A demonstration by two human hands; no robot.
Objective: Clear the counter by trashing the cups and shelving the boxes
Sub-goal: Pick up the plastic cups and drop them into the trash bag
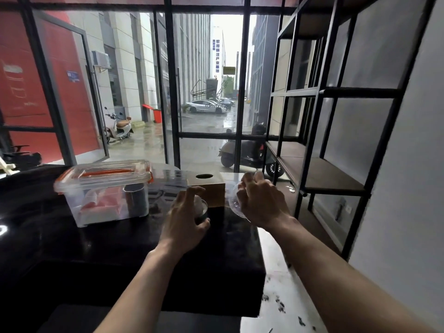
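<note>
Over the counter (pixel 120 248), a clear cup (pixel 200 207) (pixel 234 203) within each hand's (pixel 185 224) (pixel 262 203) closed grip.

A glossy black counter (pixel 101 248) is carrying a clear plastic storage box (pixel 108 195) with orange latches at its left, a brown cardboard box (pixel 209 186) with a round hole in its top sitting near the far right edge, and a clear cup (pixel 201 209) standing just in front of it.

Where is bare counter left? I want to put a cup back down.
Free: the black counter in front of the clear storage box, left of the left hand. Crowded: the far right corner, with the cardboard box and both cup-holding hands, right hand.
</note>
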